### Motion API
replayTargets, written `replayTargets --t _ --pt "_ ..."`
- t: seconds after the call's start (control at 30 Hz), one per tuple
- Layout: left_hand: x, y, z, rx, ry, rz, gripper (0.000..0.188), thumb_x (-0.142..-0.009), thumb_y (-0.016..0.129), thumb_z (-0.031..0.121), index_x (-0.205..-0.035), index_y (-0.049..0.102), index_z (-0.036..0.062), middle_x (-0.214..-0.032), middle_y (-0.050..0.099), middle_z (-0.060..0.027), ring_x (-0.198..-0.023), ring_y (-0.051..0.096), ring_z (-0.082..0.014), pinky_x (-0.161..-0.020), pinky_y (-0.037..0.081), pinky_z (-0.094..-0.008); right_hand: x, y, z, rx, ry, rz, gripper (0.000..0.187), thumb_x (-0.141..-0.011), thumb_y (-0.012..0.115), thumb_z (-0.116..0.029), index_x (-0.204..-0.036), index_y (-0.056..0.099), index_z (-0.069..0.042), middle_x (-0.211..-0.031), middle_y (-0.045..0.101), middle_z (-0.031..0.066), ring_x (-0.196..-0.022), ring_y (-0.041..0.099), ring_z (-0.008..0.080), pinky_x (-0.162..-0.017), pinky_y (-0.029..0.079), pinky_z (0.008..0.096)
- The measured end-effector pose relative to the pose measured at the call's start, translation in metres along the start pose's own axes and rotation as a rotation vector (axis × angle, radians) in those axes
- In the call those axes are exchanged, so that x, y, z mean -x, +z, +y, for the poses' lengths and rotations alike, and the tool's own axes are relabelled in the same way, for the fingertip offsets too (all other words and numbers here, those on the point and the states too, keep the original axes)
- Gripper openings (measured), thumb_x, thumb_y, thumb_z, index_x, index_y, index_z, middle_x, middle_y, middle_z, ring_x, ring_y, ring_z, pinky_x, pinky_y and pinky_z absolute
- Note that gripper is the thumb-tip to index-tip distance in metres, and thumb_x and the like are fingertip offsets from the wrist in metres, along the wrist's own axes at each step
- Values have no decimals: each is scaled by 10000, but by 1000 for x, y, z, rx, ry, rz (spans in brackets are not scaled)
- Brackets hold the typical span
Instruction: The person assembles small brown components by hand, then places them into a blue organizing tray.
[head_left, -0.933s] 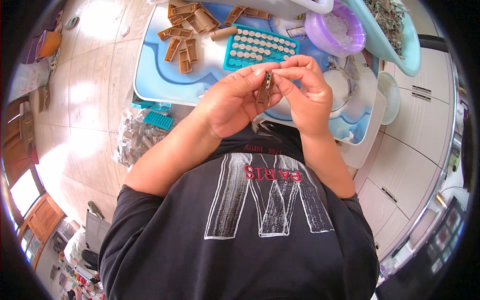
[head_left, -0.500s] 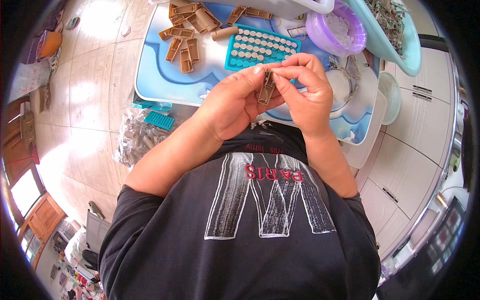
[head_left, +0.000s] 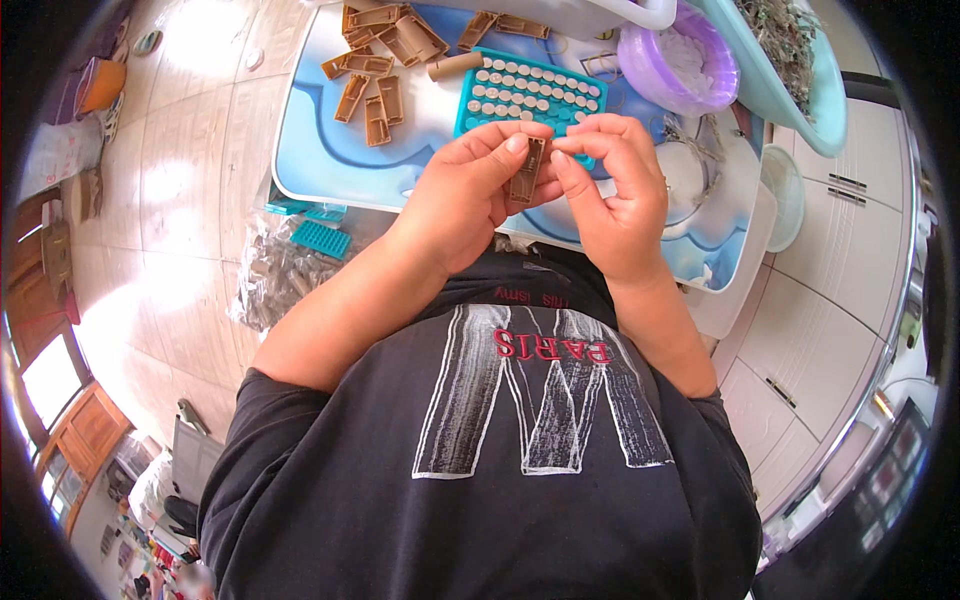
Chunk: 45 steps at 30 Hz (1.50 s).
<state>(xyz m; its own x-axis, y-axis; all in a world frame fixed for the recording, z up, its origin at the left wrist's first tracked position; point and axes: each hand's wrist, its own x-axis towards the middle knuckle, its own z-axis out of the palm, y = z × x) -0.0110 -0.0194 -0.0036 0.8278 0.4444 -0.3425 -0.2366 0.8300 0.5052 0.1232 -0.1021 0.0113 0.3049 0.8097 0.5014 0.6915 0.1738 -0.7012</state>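
My left hand [head_left: 462, 190] grips a narrow, open-sided brown plastic casing [head_left: 527, 175] between thumb and fingers, above the table's near edge. Just to its right is my right hand [head_left: 622, 200], thumb and forefinger pinched close together beside the casing's upper end. Whatever the pinch holds, if anything, is too small to make out. Beyond both hands lies a teal tray [head_left: 464, 121] with rows of small whitish round pieces, partly covered by my fingers. More brown casings [head_left: 376, 122] lie loosely piled at the table's far left. A brown cylinder [head_left: 455, 67] rests by the tray.
The blue-and-white table [head_left: 310, 150] also bears a purple basin [head_left: 628, 65] with pale contents and some stringy material [head_left: 705, 150]. A pale teal basin [head_left: 826, 125] juts in at far right. Left of the table, a clear bag [head_left: 262, 285] and small teal trays [head_left: 320, 239] sit lower down. White cabinets [head_left: 830, 270] stand right.
My right hand has drawn slightly back from the casing, to the right. The casing has turned a little in my left hand, showing more of its open side.
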Motion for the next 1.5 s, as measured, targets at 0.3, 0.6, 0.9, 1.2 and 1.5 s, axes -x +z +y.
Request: replayTargets --t 0.3,0.6,0.9,1.2,1.5 --pt "0 -2 -2 20 48 44 228 -958 431 141 -1114 501 -9 -1037 594 -111 -925 609 -186 -851 502 -341 2 4 -5 -15 26 -15 138 -728 668 -16 -855 614 -33 -880 569 96 -782 565 236 -687 456 316" --pt "-1 -3 -1 31 81 94 235 -955 437 154 -1129 489 3 -1102 585 -135 -981 591 -196 -833 486 -324 12 13 -7 79 -78 -49 154 -674 711 -66 -796 618 -72 -891 574 71 -819 546 250 -728 417 352" --pt "-2 -1 -1 17 167 140 226 -959 429 147 -1122 507 12 -1159 567 -164 -1083 563 -249 -939 454 -365 24 18 -11 211 20 -148 162 -652 718 -112 -720 572 -100 -785 581 23 -781 537 234 -709 368 365" --pt "-2 -1 -2 18 178 135 224 -956 435 140 -1122 500 4 -1160 564 -171 -1088 559 -256 -944 450 -369 21 20 -13 195 -31 -146 156 -650 715 -103 -716 574 -94 -743 571 19 -750 544 224 -710 363 364" --pt "-1 -1 2 5 155 141 228 -960 421 138 -1127 499 2 -1153 568 -172 -1073 569 -258 -933 458 -365 19 19 -15 220 -23 -100 223 -636 739 -157 -818 614 -125 -797 537 4 -757 522 213 -696 357 360"
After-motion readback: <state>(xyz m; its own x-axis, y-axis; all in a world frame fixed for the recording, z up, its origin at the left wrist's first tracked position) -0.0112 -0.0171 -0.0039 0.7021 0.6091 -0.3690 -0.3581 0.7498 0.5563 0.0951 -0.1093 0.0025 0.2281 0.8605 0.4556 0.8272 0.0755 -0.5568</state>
